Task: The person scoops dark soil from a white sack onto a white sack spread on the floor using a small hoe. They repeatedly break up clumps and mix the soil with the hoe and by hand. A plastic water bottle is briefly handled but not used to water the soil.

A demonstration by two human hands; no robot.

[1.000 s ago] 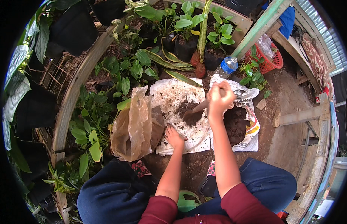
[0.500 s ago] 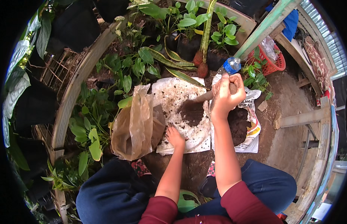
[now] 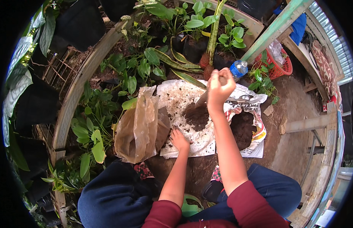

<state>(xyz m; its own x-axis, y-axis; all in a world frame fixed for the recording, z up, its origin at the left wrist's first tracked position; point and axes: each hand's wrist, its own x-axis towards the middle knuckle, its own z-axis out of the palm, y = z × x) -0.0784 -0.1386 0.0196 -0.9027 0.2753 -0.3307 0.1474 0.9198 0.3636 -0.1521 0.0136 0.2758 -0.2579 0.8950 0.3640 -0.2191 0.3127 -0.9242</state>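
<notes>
My right hand (image 3: 221, 89) grips the handle of a hand trowel (image 3: 202, 100). The trowel tilts down to the left, its soil-covered blade in a small heap of dark soil (image 3: 199, 122). That heap lies on a flattened white sack (image 3: 170, 152), dirty with crumbs of soil. Fingers spread, my left hand (image 3: 180, 140) rests flat on the sack's near left part, holding nothing. Beside it stands a crumpled, translucent brown plastic bag (image 3: 135, 131). Right of my right forearm, an opened white printed bag (image 3: 256, 150) holds dark soil (image 3: 243, 131). Scissors (image 3: 243, 99) lie on that bag's far part.
A clear bottle with a blue label (image 3: 238, 69) stands beyond my right hand. Potted plants (image 3: 195, 24) and a long snake plant leaf (image 3: 188, 79) border the far side. At far right are a red basket (image 3: 281, 66) and a wooden frame (image 3: 309, 122). A green stool (image 3: 191, 205) is beneath me.
My right hand has moved left and slightly farther away, tipping the trowel handle more upright. The scissors and bottle now show more. My left hand stays on the sack.
</notes>
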